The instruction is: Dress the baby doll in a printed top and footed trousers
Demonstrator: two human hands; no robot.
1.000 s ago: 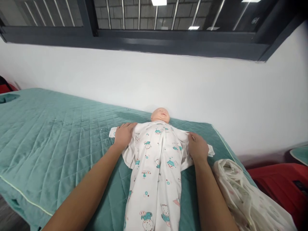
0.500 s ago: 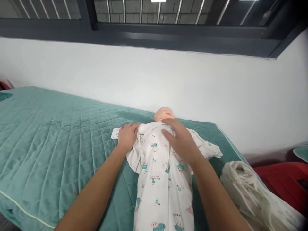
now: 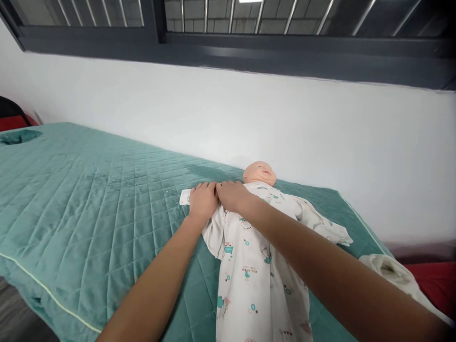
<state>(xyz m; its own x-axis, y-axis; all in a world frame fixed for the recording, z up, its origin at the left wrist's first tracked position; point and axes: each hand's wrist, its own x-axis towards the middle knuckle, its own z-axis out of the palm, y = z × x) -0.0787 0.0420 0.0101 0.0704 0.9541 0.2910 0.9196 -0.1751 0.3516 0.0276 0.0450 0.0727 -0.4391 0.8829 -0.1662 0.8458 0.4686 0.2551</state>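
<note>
A baby doll (image 3: pixel 260 173) lies face up on the bed in a white printed baby gown (image 3: pixel 245 275) with small coloured animals. My left hand (image 3: pixel 204 202) is closed round the gown's left-side sleeve, and the cuff (image 3: pixel 185 196) sticks out past it. Right beside it, my right hand (image 3: pixel 232 195) reaches across the doll's chest, its fingers curled over the same sleeve near the shoulder. Both sets of fingertips are partly hidden. The other sleeve (image 3: pixel 333 230) lies spread out to the right.
A green quilted cover (image 3: pixel 117 213) lies under the doll, with a hole (image 3: pixel 21 137) at its far left. White cloth (image 3: pixel 388 268) is bundled at the right edge, near a red item (image 3: pixel 436 285). A white wall (image 3: pixel 213 109) stands behind, below a barred window.
My right hand has moved left from the doll's chest to the sleeve beside my left hand. My left hand stays at the sleeve. The view has shifted left.
</note>
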